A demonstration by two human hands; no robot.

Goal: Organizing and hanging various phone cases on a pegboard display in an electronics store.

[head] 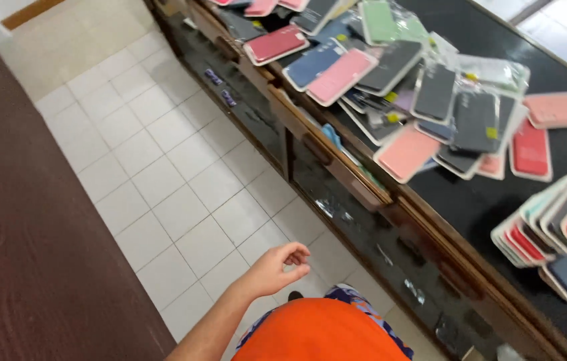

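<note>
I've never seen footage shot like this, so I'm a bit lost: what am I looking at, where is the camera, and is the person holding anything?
There is no machine here. The single picture comes from a camera worn on a person's head, looking down, so you see their own body from above: an orange top at the bottom edge and one bare arm reaching forward. From the picture alone I cannot tell whether it is the left or right hand. Its fingers are loosely curled and it holds nothing; it hangs over the white tiled floor. The other hand is out of view.

On the right runs a long dark counter with wooden drawers along its front. Its top is strewn with many phone cases in pink, red, blue, green and black, some in clear plastic wrappers, and a neater stack stands near the right edge. A dark brown surface fills the left.
</note>
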